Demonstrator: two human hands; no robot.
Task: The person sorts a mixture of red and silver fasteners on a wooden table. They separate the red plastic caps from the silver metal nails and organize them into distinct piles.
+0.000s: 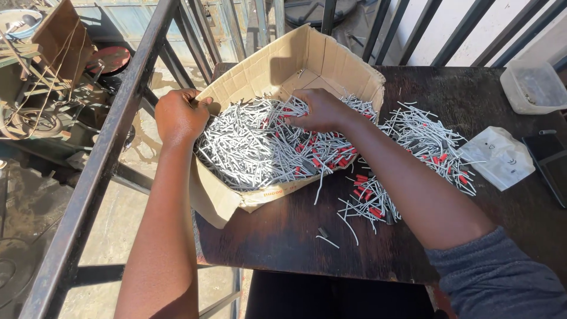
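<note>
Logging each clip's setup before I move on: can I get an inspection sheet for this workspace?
Surface: dark wooden table, worn, in sunlight.
Job's things: cardboard box with its front flap folded down, full of thin grey rods with red tips; further heaps lie loose on the table.
Clutter: white plastic pouch, clear plastic tub, dark phone.
Hands: left hand closed at the box's left edge, pinching something too small to tell; right hand palm-down on the rods, fingers spread among them.
Cables: nothing seen.
Surroundings: black metal railing, scrap metal below.
</note>
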